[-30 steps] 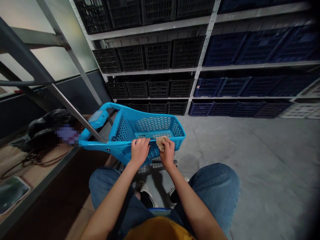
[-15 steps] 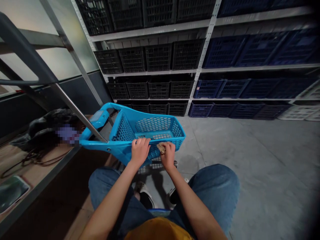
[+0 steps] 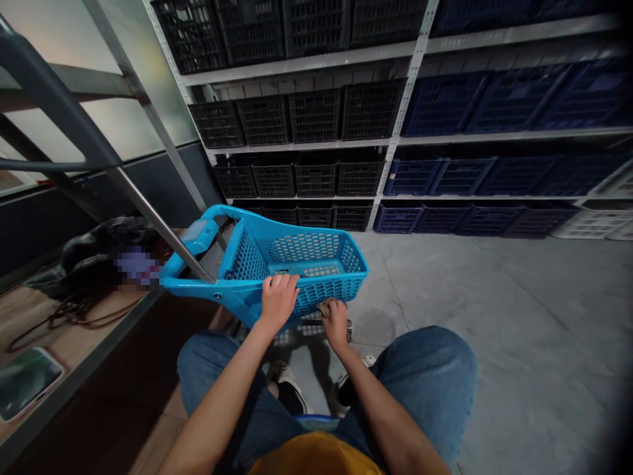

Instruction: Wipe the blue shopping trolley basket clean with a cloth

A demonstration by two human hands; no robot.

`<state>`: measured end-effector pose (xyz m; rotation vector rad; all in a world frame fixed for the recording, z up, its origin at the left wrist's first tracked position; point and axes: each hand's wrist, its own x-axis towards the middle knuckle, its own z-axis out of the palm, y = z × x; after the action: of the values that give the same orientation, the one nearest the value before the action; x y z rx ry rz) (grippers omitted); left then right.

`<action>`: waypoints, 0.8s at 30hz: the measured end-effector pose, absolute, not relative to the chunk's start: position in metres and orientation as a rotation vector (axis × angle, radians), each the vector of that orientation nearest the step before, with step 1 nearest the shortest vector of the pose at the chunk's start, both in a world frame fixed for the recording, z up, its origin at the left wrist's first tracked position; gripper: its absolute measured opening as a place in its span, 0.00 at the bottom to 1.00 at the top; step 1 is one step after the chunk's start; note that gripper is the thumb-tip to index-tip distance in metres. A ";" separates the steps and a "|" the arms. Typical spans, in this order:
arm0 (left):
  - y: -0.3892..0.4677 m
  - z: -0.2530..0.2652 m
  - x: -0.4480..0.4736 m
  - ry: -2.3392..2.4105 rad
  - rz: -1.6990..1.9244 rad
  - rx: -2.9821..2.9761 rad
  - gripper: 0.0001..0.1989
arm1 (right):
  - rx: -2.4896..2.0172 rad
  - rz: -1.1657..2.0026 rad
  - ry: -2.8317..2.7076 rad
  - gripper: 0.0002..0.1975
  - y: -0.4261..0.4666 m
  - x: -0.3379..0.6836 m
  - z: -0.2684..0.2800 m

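A blue plastic shopping cart (image 3: 316,288) stands just in front of my knees, its basket pierced with holes. My left hand (image 3: 278,300) is closed over the near rim of the basket. In my right hand (image 3: 336,323) is a small crumpled beige cloth (image 3: 326,305), pinched at the lower part of the cart's near side wall. Whether the cloth presses on the wall or only hangs close to it is hard to see. Most of the cloth is hidden by my fingers.
Shelves with black crates (image 3: 316,113) and dark blue crates (image 3: 445,99) line the wall ahead. On the left, a wooden bench (image 3: 103,323) bears a phone (image 3: 30,382) and dark fabric (image 3: 99,247). A metal pole with a dark handle (image 3: 59,92) rises at the cart's left end.
My right hand has moved down from near the basket's rim to lower on its side wall, cloth still in it. The left hand keeps its place on the rim.
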<state>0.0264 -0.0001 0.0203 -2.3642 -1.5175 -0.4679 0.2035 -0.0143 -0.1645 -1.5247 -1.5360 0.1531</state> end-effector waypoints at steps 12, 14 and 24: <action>0.001 0.018 0.027 -1.523 -0.466 -2.364 0.15 | -1.435 0.057 -1.491 0.14 -0.001 0.209 -0.142; 0.001 0.019 0.026 -1.523 -0.466 -2.360 0.15 | -1.523 0.137 -1.491 0.14 -0.013 0.209 -0.178; 0.001 0.018 0.027 -1.536 -0.470 -2.367 0.15 | -1.331 -0.017 -1.315 0.12 0.015 0.213 -0.078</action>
<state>0.0272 0.0009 0.0184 -2.3669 -1.5364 -0.4704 0.2134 0.0145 -0.0779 -1.3312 -1.3151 -0.0169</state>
